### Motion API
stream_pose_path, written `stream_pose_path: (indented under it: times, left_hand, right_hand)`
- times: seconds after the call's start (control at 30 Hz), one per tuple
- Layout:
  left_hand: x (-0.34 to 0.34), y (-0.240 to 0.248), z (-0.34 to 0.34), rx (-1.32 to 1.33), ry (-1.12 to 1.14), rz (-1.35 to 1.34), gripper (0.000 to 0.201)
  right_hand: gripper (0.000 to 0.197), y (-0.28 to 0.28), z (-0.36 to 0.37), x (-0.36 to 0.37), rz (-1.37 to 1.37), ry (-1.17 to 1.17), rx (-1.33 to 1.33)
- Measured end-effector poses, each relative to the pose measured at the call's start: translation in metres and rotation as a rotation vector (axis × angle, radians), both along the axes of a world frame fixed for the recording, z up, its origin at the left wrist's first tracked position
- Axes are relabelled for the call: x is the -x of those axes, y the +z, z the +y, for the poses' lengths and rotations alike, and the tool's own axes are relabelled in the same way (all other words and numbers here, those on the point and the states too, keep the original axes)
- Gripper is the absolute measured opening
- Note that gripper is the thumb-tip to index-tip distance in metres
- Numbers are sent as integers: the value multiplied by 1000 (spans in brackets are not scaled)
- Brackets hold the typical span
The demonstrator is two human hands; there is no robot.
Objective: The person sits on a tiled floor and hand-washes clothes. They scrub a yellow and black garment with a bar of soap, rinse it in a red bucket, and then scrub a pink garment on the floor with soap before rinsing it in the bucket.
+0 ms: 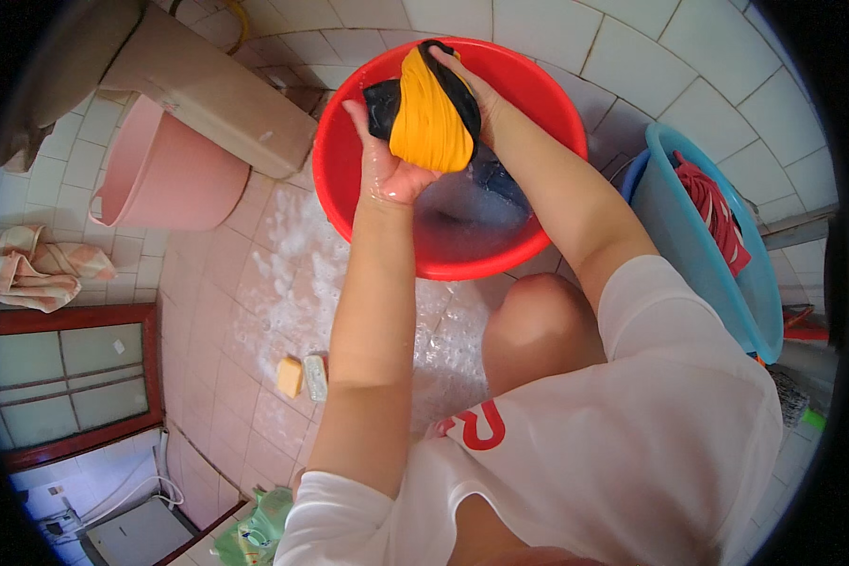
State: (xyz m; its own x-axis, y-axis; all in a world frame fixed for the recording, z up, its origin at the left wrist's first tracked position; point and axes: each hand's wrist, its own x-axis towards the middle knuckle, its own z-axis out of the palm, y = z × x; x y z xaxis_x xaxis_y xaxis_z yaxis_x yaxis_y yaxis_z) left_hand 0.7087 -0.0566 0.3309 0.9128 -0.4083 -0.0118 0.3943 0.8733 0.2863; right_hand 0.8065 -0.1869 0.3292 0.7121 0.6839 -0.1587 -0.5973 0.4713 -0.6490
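Between my two hands is a bunched wet garment (432,118), yellow in the middle with black parts at its sides. My left hand (391,174) supports it from the lower left, fingers curled behind the fabric. At the upper right, my right hand (467,80) grips its black edge. The garment is held above a red basin (334,165) on the floor. Cloudy, soapy water (467,226) lies in the basin, with dark cloth (502,184) partly under it on the right side.
White suds (297,255) cover tiles left of the basin. A yellow soap bar (290,376) lies beside a pale block (315,377). A pink bucket (174,174) stands left, near a beige boxed column (212,90). At right, a light-blue tub (703,250) holds red striped cloth (712,209).
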Motion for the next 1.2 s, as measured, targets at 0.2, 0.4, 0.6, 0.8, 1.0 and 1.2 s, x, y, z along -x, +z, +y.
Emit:
stream_pose_path:
  times: [0.2,0.4,0.6,0.8,1.0,1.2]
  left_hand:
    - [-3,-8,-3,-611,44,112,61]
    - [-6,-19,-29,-796,-12,139,55]
    - [3,-24,-42,-1143,165,192,61]
    - [-4,-44,-37,-1833,370,-32,84]
    - [-14,-56,-29,-2000,453,-54,87]
    - [-15,-63,-23,-2090,535,-119,100]
  right_hand:
    - [30,22,-4,10,4,104,342]
    - [29,13,-7,5,-401,75,669]
    - [37,-18,5,2,-784,-109,891]
    - [39,-14,14,16,-1124,-417,1154]
    - [45,-6,20,40,-1129,-551,1302]
    - [33,53,4,36,-1200,-650,1455]
